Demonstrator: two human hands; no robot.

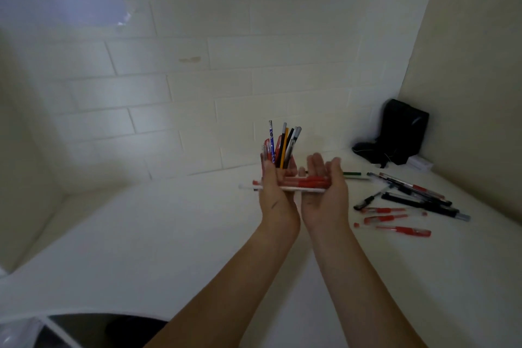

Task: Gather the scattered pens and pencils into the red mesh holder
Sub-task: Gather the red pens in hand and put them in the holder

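Up against the white tiled wall (197, 70), the left hand (275, 192) is raised over the white bench (169, 234), palm turned inward. Just behind its fingers stands a cluster of upright pens and pencils (282, 147), their tips pointing up; the hand hides whatever holds them, so the red mesh holder cannot be made out for certain. Lying crosswise over both hands is a bundle of red pens (302, 182), one end resting at the left hand's fingers, the other in the palm of the right. Whether the left fingers curl round anything cannot be told. The right hand (324, 189) is palm-up, fingers mostly straight and only a little cupped, cradling the bundle rather than clenching it. Beyond its fingertips a green pen (351, 174) lies on the bench. Further right a scatter of loose pens (409, 203), red and black, lies on the bench surface, well apart from the hands. In the far right corner a black bag (401, 133) leans against the wall.
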